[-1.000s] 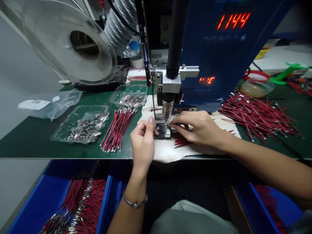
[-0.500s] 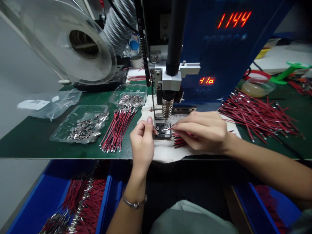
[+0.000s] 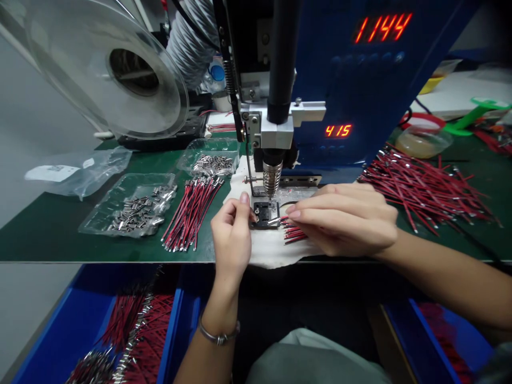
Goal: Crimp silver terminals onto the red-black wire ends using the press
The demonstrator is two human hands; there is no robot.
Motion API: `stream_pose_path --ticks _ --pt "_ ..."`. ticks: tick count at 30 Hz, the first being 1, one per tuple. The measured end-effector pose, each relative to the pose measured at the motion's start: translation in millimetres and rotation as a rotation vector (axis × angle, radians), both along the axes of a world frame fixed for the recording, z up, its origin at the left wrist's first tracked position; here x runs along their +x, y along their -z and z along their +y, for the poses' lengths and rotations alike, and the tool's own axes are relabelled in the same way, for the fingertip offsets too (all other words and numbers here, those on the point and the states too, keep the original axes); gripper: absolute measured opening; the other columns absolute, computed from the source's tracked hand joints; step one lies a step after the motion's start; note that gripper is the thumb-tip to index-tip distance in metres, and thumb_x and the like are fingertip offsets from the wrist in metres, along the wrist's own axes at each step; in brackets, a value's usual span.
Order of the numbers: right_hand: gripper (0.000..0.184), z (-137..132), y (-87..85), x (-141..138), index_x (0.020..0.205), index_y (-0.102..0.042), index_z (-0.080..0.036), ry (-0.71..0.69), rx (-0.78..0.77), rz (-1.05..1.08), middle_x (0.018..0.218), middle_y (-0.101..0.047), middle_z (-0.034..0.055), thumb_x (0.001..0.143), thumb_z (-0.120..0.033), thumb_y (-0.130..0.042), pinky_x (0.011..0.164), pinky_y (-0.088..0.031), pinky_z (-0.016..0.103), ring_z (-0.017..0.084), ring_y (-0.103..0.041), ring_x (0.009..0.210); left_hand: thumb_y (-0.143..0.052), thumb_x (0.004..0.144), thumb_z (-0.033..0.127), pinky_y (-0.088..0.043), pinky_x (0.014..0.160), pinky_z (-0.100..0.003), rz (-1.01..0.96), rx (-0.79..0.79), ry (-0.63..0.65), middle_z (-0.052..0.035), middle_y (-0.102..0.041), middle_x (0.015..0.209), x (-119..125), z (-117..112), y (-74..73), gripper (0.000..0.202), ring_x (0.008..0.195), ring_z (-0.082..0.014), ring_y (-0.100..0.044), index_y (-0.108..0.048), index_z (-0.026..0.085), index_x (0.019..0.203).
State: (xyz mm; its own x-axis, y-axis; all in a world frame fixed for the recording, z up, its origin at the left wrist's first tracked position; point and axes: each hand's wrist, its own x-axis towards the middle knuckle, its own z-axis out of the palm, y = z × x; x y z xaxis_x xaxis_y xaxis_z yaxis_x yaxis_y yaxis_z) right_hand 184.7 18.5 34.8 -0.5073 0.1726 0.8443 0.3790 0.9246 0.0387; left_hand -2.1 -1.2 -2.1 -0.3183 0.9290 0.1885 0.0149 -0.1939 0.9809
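My right hand (image 3: 346, 220) pinches a red-and-black wire lead near the front of a small black metal fixture (image 3: 262, 214). The lead ends in a small silver metal cylinder (image 3: 274, 221), which points left at the fixture's front right edge. Beside the fixture on the left, my left hand (image 3: 232, 229) is closed, thumb up; whatever its fingertips hold is hidden. Directly above the fixture stands the machine's spring-wrapped soldering tip (image 3: 271, 180). Several red-and-black wires (image 3: 294, 233) lie beneath my right fingers on a white cloth (image 3: 264, 255).
Left stand two clear trays (image 3: 90, 224) (image 3: 188, 154) of small metal cylinders, beside a bundle of finished-looking leads (image 3: 192, 213). A larger wire pile (image 3: 424, 186) lies right. The blue machine (image 3: 344, 80) rises behind. Blue bins (image 3: 170, 330) with more leads sit below the table edge.
My right hand has shifted slightly, and the silver cylinder has come from beneath the tip towards me, now tilted. The machine's lower display changed to 415. My left hand stays nearly in place.
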Motion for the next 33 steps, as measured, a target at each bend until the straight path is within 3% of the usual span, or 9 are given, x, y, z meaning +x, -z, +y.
stream_pose_path --ticks 14,18,28,33 --pt "0.029 -0.2 1.8 7.1 0.097 -0.066 -0.028 -0.03 0.034 -0.005 0.102 -0.073 -0.0023 0.073 -0.011 -0.071 0.068 -0.057 0.024 0.011 -0.066 0.076 -0.058 0.086 0.049 -0.028 0.044 -0.023 -0.015 -0.008 0.006 0.002 -0.041 0.052 0.7 -0.1 0.0 0.041 0.045 -0.0082 -0.033 -0.051 0.017 0.061" --pt "0.027 0.5 1.1 7.1 0.097 -0.067 -0.026 -0.057 0.016 -0.005 0.1 -0.073 0.0004 0.074 -0.011 -0.072 0.066 -0.056 0.026 0.013 -0.067 0.077 -0.059 0.086 0.048 -0.029 0.044 -0.023 -0.021 -0.01 0.007 0.0018 -0.042 0.053 1.0 -0.8 -1.2 0.04 0.045 -0.008 -0.034 -0.051 0.017 0.062" --pt "0.026 -3.2 -2.4 2.1 0.098 -0.066 -0.029 -0.008 -0.013 0.005 0.093 -0.074 -0.0022 0.077 -0.014 -0.07 0.064 -0.057 0.025 0.012 -0.066 0.071 -0.058 0.086 0.049 -0.03 0.044 -0.023 -0.012 -0.017 0.0 0.001 -0.045 0.056 1.2 -0.4 -1.5 0.041 0.046 -0.0079 -0.036 -0.051 0.017 0.061" --pt "0.02 -4.9 -3.5 -2.2 0.095 -0.067 -0.024 0.023 -0.015 0.042 0.087 -0.074 0.0016 0.078 -0.013 -0.07 0.062 -0.055 0.024 0.012 -0.065 0.069 -0.059 0.086 0.047 -0.03 0.044 -0.023 -0.012 -0.008 -0.007 0.0017 -0.043 0.054 1.4 -0.2 -1.2 0.039 0.046 -0.0081 -0.036 -0.05 0.017 0.062"
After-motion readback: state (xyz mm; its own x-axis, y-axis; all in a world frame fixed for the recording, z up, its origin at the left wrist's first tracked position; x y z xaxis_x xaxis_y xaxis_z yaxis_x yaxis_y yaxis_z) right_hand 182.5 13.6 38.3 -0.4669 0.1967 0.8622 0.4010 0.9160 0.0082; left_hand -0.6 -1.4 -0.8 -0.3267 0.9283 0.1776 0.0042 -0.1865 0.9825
